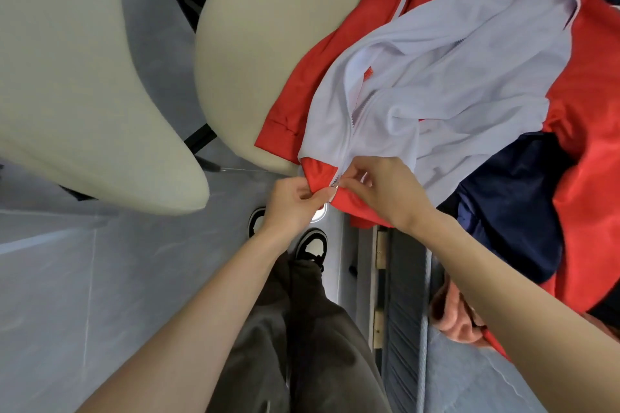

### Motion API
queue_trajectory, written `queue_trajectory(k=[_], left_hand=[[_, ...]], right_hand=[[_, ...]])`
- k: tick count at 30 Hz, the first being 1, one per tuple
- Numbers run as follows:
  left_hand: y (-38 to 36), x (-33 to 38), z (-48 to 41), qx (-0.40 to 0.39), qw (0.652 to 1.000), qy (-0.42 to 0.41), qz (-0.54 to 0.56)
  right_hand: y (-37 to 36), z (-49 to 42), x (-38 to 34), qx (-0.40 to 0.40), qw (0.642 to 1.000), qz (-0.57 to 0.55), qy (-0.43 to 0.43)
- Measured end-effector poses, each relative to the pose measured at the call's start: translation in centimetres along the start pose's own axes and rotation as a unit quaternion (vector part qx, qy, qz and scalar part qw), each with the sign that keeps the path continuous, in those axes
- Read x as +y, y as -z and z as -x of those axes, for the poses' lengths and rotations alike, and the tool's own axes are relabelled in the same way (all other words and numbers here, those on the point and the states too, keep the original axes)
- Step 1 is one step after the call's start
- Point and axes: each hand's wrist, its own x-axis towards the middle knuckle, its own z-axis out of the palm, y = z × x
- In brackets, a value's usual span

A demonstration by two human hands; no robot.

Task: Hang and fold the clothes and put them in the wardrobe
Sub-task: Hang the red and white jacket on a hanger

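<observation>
A red and white zip jacket [453, 77] lies spread out in front of me, partly over a cream chair seat [268, 43]. Its red hem [317, 171] points toward me. My left hand [292, 204] pinches the hem just left of the zipper's lower end [334, 182]. My right hand [385, 191] pinches the hem and zipper end from the right. Both hands meet at the zipper. A navy garment [510, 204] lies under the jacket's right side.
A second cream chair [84, 94] with black legs stands at the left. Grey tiled floor [100, 278] lies below, with my legs and black-and-white shoes [312, 246]. A pink cloth [453, 315] and a grey slatted edge [402, 312] are at the lower right.
</observation>
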Motion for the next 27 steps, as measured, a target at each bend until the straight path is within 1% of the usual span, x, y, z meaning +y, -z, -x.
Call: queue_trajectory(k=[3, 5, 7, 8, 9, 12, 13, 14, 15, 18, 20, 21, 24, 27], left_hand=[[0.6, -0.3, 0.2, 0.011, 0.999, -0.002, -0.031], [1.3, -0.6, 0.3, 0.026, 0.999, 0.015, -0.045], [2.3, -1.2, 0.1, 0.052, 0.994, 0.048, -0.080], [2.8, -1.6, 0.1, 0.071, 0.990, 0.066, -0.100], [3.3, -1.9, 0.0, 0.092, 0.986, 0.080, -0.117], [3.1, -1.2, 0.1, 0.185, 0.967, 0.097, -0.145], [2.5, -0.6, 0.1, 0.223, 0.958, 0.084, -0.158], [1.7, 0.2, 0.1, 0.250, 0.949, 0.053, -0.184], [0.8, 1.1, 0.1, 0.254, 0.943, 0.008, -0.213], [-2.2, 4.3, -0.7, 0.185, 0.931, -0.126, -0.290], [-3.7, 6.2, -2.0, 0.138, 0.909, -0.177, -0.352], [-4.1, 7.1, -2.7, 0.129, 0.899, -0.194, -0.371], [-4.7, 8.6, -4.4, 0.128, 0.887, -0.212, -0.389], [-4.3, 8.6, -5.1, 0.124, 0.881, -0.188, -0.416]], right_hand=[[1.2, -1.2, -0.2, 0.050, 0.998, 0.039, -0.026], [3.0, -2.6, -0.1, 0.105, 0.991, 0.053, -0.057], [5.2, -3.9, 0.2, 0.170, 0.980, 0.035, -0.094], [6.2, -4.4, 0.3, 0.188, 0.976, 0.014, -0.108], [7.1, -4.8, 0.3, 0.190, 0.975, -0.006, -0.114], [7.9, -5.1, -0.2, 0.132, 0.985, -0.040, -0.107], [7.9, -5.1, -0.5, 0.116, 0.987, -0.047, -0.100], [7.8, -5.0, -0.7, 0.106, 0.988, -0.053, -0.094], [7.9, -4.9, -0.9, 0.101, 0.989, -0.061, -0.089], [8.4, -5.1, -1.2, 0.082, 0.989, -0.085, -0.084], [9.0, -5.4, -1.2, 0.063, 0.991, -0.078, -0.085], [9.4, -5.5, -1.1, 0.053, 0.993, -0.068, -0.084], [10.2, -6.0, -0.5, 0.050, 0.995, -0.001, -0.091], [10.9, -6.9, 0.2, 0.086, 0.986, 0.101, -0.097]])
